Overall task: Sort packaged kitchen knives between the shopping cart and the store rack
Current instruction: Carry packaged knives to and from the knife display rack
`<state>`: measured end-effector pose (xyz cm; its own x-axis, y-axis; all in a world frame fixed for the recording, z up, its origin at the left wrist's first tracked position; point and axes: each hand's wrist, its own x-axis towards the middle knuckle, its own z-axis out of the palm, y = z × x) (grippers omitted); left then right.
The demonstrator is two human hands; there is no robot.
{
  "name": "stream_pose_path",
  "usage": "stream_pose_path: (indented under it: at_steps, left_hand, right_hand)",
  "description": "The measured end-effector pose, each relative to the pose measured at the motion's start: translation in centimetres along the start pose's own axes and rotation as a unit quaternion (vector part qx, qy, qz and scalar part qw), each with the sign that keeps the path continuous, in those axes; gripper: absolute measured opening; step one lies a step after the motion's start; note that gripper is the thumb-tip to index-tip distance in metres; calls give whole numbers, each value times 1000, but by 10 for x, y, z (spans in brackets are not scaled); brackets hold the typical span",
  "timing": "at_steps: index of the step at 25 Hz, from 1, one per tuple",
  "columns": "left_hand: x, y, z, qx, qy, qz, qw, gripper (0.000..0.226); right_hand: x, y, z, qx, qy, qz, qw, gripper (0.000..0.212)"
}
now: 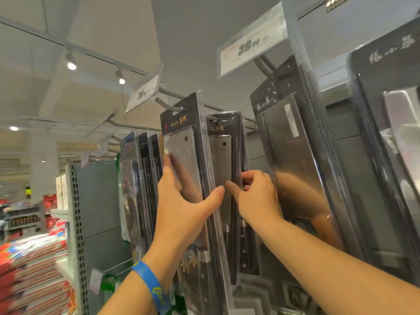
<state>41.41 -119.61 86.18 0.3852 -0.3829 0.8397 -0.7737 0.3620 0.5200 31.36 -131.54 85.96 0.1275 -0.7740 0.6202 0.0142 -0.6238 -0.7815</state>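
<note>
My left hand (181,201) grips the front cleaver pack (188,155), thumb on its right edge, fingers across the clear face. My right hand (256,196) pinches the edge of the second cleaver pack (221,155) just behind. Both packs are black card under a glossy blister, each with a rectangular steel blade with one round hole, up at the grey metal peg (166,103). There's a blue rubbery wristband (150,285) on my left wrist. Two bigger cleaver packs (295,167) hang to the right. Two plastic price tags (252,42) sit overhead. A perforated rack upright (76,223) stands at left.
</note>
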Motion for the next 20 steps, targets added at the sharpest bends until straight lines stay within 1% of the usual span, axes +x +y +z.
stream_pose_path:
  at_steps: [2, 4, 7, 9, 11, 13, 16, 20]
  left_hand:
    - [1, -3, -6, 2, -5, 7, 1000, 124]
    - [0, -5, -12, 2, -12, 10, 1000, 119]
    - [3, -6, -15, 13, -16, 5, 1000, 115]
    - [5, -5, -13, 14, -18, 5, 1000, 115]
    - [6, -6, -12, 18, -24, 9, 1000, 117]
    - [6, -8, -10, 16, -27, 14, 999, 119]
    - [8, -12, -8, 18, -23, 25, 999, 122]
    - [5, -11, -10, 6, -15, 21, 1000, 121]
  right_hand:
    - [2, 2, 0, 37, 0, 17, 999, 39]
    - [3, 3, 1, 71, -8, 16, 997, 38]
    - [1, 1, 1, 50, -39, -45, 997, 36]
    - [-5, -6, -2, 25, -33, -84, 996, 29]
    - [-9, -13, -7, 25, -33, -109, 993, 21]
    - [-18, -19, -8, 29, -40, -120, 991, 19]
    - [-35, -24, -5, 52, -74, -173, 981, 22]
    - [-35, -22, -7, 71, -110, -163, 978, 28]
